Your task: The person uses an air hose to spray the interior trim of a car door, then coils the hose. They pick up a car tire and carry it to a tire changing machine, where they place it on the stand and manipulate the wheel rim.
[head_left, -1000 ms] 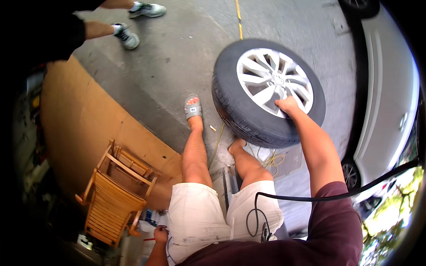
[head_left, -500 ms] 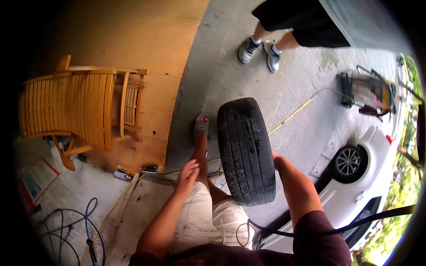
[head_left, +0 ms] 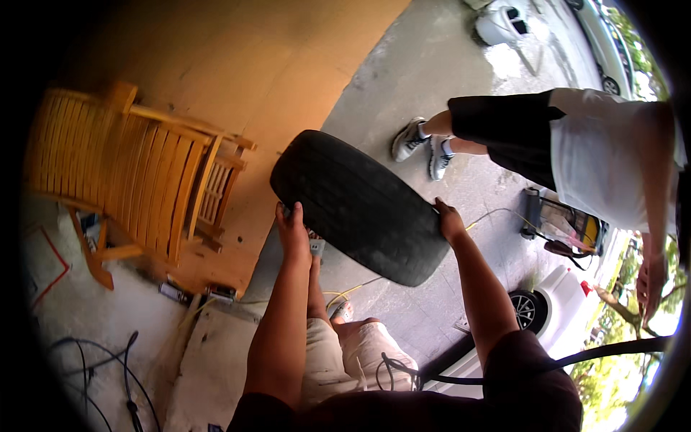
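A worn black tire (head_left: 363, 209) is held up in front of me, tilted, its tread facing me and its upper end leaning left. My left hand (head_left: 292, 227) grips its lower left edge, with the thumb against the tread and part of the fingers behind it. At the right end, my right hand (head_left: 451, 220) is closed on the edge, thumb on top; the tire hides its other fingers. Below the tire show my beige shorts (head_left: 374, 349) and sandaled feet.
A wooden slatted chair (head_left: 137, 180) lies at left by an orange wall. Another person (head_left: 604, 155) stands at far right, near a wheeled machine (head_left: 565, 223) and a white car (head_left: 554, 302). Dark cables (head_left: 108, 360) coil at lower left. A black cable (head_left: 576, 358) crosses by my right arm.
The tire has risen and tipped from near upright to a leftward slant. My left hand, free before, now grips it. The other person shows more fully at right.
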A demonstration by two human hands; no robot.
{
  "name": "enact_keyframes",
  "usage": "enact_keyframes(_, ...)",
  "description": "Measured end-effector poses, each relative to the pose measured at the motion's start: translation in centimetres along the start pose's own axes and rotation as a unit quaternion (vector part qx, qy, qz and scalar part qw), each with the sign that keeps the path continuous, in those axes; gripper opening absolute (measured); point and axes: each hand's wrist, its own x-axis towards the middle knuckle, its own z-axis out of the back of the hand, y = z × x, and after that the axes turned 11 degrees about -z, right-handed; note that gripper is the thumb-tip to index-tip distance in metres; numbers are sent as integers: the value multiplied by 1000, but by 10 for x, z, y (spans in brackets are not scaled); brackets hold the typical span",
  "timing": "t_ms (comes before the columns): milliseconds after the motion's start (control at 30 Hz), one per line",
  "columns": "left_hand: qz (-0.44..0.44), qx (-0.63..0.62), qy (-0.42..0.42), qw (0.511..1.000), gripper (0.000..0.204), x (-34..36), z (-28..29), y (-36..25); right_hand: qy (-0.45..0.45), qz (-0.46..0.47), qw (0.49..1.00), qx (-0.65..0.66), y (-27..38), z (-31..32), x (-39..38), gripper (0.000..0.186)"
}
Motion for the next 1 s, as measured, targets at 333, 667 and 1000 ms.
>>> enact_keyframes(333,-265,43,61,961,87,-58,-140,58,-223,-22,975,-4,61,-4,-26,64)
enact_keyframes(667,-170,138,84,972,72,57,-123,-54,-232,119,965,43,120,-66,-77,89)
enact_keyframes(1000,-229,389,238,860,76,-46,-79,-38,-211,-32,976,-34,359,-7,-35,81)
